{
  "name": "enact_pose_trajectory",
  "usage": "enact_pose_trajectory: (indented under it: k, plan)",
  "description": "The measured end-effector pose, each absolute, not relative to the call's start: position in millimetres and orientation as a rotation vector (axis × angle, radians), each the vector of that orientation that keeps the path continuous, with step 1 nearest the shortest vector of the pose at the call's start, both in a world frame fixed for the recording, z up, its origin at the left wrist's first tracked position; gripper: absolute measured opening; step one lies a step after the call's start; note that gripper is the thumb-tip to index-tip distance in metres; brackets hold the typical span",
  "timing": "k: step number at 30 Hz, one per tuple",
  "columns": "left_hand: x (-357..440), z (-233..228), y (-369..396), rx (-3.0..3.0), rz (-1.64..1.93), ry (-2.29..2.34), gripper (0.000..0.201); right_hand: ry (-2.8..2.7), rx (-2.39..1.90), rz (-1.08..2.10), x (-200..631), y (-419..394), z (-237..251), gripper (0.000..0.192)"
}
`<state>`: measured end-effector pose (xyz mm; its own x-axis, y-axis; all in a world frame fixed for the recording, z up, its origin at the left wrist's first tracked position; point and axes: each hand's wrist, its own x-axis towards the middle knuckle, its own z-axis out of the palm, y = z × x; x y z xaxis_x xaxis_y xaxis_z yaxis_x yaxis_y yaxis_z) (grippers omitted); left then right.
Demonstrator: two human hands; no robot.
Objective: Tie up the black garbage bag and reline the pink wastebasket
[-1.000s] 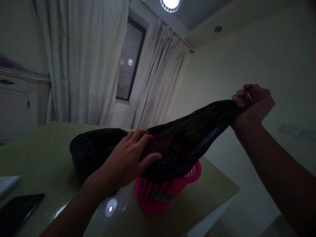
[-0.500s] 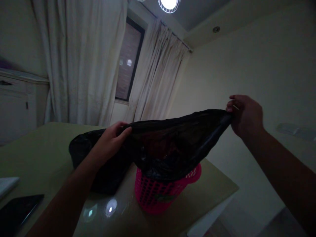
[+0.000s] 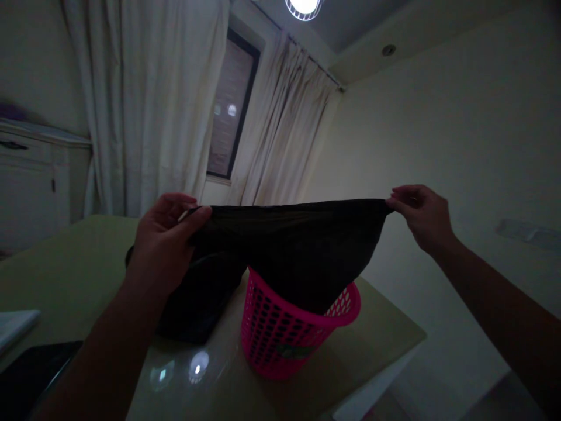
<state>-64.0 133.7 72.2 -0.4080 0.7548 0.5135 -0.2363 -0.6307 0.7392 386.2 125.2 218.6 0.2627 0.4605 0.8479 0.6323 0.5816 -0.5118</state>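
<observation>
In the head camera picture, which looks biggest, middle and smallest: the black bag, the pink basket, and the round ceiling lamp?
1. black bag, stretched between both hands.
2. pink basket, partly hidden by the bag.
3. ceiling lamp, far off and cut by the frame, so unsure.

Dim room, lit by one ceiling lamp [image 3: 303, 7] (blown out white); its glare spots the glossy table [image 3: 197, 369], and straight lines bow at the edges

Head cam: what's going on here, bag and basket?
A person holds a black plastic bag stretched by its top edge, left hand pinching one corner and right hand the other. The bag hangs down into a pink perforated basket standing on the table. More black bag material lies on the table behind the left hand. The room is dim.
</observation>
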Motion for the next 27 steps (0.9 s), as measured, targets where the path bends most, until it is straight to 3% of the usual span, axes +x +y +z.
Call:
enact_pose_trajectory:
  k: [3, 6, 8, 11, 13, 14, 15, 17, 19, 21, 23, 25, 27]
  plan:
    - [-57, 72, 130, 1.232, 2.119, 0.925, 0.028, -1.443, -1.287, -0.438, 388, 125, 217, 0.015]
    - [-46, 77, 117, 1.12, 1.951, 0.617, 0.028, -1.583, -1.255, -0.641, 363, 116, 214, 0.015]
    - [-38, 81, 103, 1.07, 1.856, 0.424, 0.03, -1.777, -1.096, -0.658, 329, 103, 207, 0.038]
    - [-26, 81, 80, 1.195, 1.858, 0.253, 0.023, -2.234, -0.936, -0.467, 266, 83, 186, 0.096]
    - [-21, 77, 68, 1.34, 1.891, 0.062, 0.025, -2.473, -0.863, -0.365, 227, 78, 166, 0.116]
    - [-20, 75, 65, 1.391, 1.936, -0.023, 0.032, -2.567, -0.828, -0.334, 211, 79, 156, 0.114]
    - [-21, 73, 65, 1.423, 2.0, -0.081, 0.041, -2.64, -0.794, -0.314, 199, 82, 147, 0.097]
    - [-25, 69, 71, 1.403, 2.158, -0.076, 0.063, -2.736, -0.806, -0.286, 181, 92, 134, 0.048]
    - [-31, 64, 86, 1.383, 2.211, -0.019, 0.092, -2.73, -0.873, -0.245, 172, 101, 129, 0.012]
    - [-33, 57, 104, 1.488, 2.053, 0.016, 0.119, -2.653, -0.914, -0.207, 166, 105, 128, 0.003]
    - [-29, 49, 118, 1.682, 1.803, 0.088, 0.131, -2.613, -0.901, -0.208, 161, 104, 129, 0.001]
    - [-18, 42, 122, 1.823, 1.657, 0.19, 0.108, -2.685, -0.875, -0.29, 159, 102, 130, 0.003]
    - [-6, 41, 119, 1.787, 1.632, 0.235, 0.057, -2.794, -0.851, -0.42, 166, 103, 131, 0.013]
